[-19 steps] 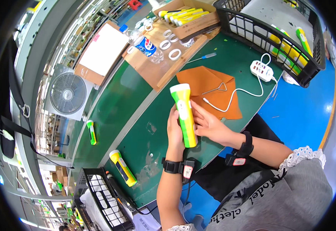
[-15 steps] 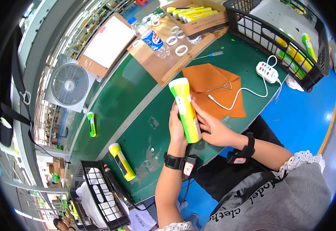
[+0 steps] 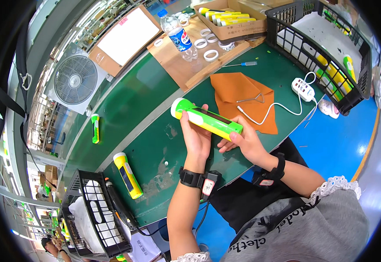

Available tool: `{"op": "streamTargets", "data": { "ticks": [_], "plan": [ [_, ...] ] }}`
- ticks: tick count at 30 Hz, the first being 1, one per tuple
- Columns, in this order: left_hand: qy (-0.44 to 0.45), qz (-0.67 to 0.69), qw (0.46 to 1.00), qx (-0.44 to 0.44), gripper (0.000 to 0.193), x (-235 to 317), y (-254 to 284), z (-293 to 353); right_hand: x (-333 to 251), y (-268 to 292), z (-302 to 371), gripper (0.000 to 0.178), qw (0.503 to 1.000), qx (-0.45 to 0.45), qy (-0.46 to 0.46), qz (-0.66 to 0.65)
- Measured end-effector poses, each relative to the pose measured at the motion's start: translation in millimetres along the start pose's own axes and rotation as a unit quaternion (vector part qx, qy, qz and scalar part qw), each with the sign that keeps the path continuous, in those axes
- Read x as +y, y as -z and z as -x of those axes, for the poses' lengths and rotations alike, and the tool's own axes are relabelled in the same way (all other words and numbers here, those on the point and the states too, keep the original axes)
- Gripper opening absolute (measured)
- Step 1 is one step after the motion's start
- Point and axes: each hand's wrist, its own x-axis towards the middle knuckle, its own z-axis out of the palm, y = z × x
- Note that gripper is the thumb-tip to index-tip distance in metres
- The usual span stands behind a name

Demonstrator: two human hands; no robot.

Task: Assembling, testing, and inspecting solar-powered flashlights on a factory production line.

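A green and yellow flashlight (image 3: 214, 123) is held above the green table between my two hands. Its wide white-rimmed head points to the upper left, and a dark panel on its body faces up. My left hand (image 3: 195, 135) grips it near the head, thumb along the side. The tail end sits in my right hand (image 3: 246, 142), with the thumb on top and fingers beneath. Beyond it lies an orange cloth (image 3: 229, 94) with a bent metal rod (image 3: 252, 99) on it. A second flashlight, yellow with a dark panel (image 3: 128, 175), rests on the table to the left.
A black crate (image 3: 282, 48) and a carton of flashlights (image 3: 243, 31) stand at the far right. Also there are a white power strip (image 3: 303, 89), a screwdriver (image 3: 248, 63), white rings (image 3: 210, 55) and a bottle (image 3: 179, 38). Another crate (image 3: 98, 209) is at lower left.
The flashlight has swung from nearly upright to slanting across, head toward the left, and rolled so its dark panel shows. My right hand has shifted to its tail end.
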Motion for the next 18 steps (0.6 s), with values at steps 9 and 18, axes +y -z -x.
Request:
{"op": "streamTargets", "data": {
  "ticks": [9, 18],
  "plan": [
    [-0.035, -0.047, 0.997, 0.043, 0.041, 2.9, 6.9, -1.3, 4.3, -4.5, -2.9, 0.033, 0.997, -0.057, 0.007, 0.055],
    [-0.034, -0.161, 0.971, -0.171, 0.062, 3.2, 21.9, -12.0, -30.6, 18.7, 24.6, 0.061, 0.798, 0.089, 0.393, 0.447]
  ]
}}
